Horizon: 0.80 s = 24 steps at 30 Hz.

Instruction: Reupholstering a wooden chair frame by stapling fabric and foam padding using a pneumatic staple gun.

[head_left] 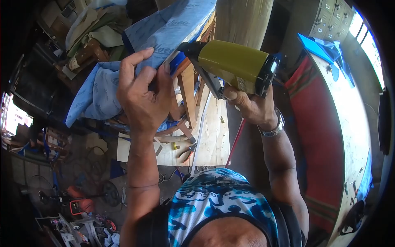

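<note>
An olive-green and black staple gun point(232, 59) is gripped in my right hand point(251, 108), with a metal-banded watch on that wrist. Its black nose rests at the edge of a wooden furniture frame point(187, 92). Light-blue printed fabric point(175, 26) drapes over that frame and hangs down to the left. My left hand point(144, 90) is at the fabric's edge, just left of the nose, fingers bent and thumb pressed by a dark-blue strip. The exact contact under those fingertips is partly hidden.
Beneath the frame lies a pale plywood board point(214, 140) with orange-handled pliers point(188, 152). A red hose point(235, 143) runs below the gun. To the right stands a long white-topped table point(349, 111) hung with red cloth point(314, 115). A thick column point(242, 20) rises behind.
</note>
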Each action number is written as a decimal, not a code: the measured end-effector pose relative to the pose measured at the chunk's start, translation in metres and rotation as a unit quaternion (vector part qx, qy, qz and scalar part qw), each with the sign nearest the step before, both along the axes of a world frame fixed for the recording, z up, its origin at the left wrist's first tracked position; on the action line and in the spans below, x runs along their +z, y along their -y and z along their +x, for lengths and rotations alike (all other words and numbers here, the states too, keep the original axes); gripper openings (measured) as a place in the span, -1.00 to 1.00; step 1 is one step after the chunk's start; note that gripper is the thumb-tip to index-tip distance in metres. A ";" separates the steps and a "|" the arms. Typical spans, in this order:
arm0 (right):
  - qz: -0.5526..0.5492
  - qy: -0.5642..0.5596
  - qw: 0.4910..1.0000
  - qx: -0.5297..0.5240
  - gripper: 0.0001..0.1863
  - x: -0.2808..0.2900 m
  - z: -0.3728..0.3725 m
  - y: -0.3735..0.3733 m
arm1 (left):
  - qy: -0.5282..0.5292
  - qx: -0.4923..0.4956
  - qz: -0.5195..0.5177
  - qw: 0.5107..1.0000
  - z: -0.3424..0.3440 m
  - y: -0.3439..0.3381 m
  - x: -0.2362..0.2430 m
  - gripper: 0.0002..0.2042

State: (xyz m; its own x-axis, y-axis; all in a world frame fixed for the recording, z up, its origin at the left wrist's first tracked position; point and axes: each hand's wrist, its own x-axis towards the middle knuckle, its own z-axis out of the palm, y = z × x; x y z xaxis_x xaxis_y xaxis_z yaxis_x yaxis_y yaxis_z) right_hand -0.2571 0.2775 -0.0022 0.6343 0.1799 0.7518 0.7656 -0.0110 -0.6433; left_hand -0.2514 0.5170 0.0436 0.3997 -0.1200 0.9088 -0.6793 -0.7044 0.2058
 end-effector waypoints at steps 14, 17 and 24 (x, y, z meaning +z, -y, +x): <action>-0.122 -0.021 0.989 -0.081 -0.43 0.008 -0.017 -0.007 | 0.028 0.006 0.008 1.000 0.002 -0.001 -0.006 -0.81; -0.057 -0.058 0.996 -0.027 -0.43 -0.003 -0.019 -0.003 | 0.034 0.034 0.029 0.998 -0.002 -0.005 -0.009 -0.80; -0.008 -0.041 0.999 -0.027 -0.50 -0.001 -0.042 -0.004 | 0.044 0.145 0.089 0.984 -0.026 -0.007 -0.012 -0.75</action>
